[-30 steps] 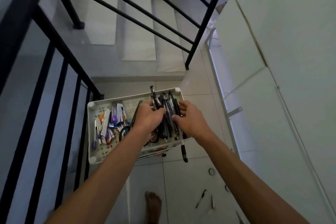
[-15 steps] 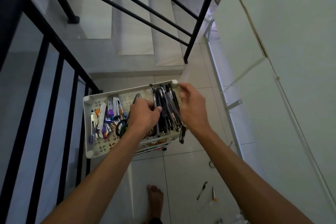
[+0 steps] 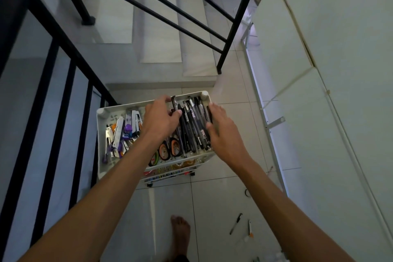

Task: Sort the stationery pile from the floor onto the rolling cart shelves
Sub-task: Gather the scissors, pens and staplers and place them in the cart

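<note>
At frame centre, both hands square a pen bundle on the cart's top shelf: left hand curled gripping, right hand flat. Pens near the edge could spill (floor strays remain).

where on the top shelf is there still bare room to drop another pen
Only a bare strip of the tray along its left rim, beside the staplers. The pens between both hands fill the right side; the scissors fill the near middle.
</note>
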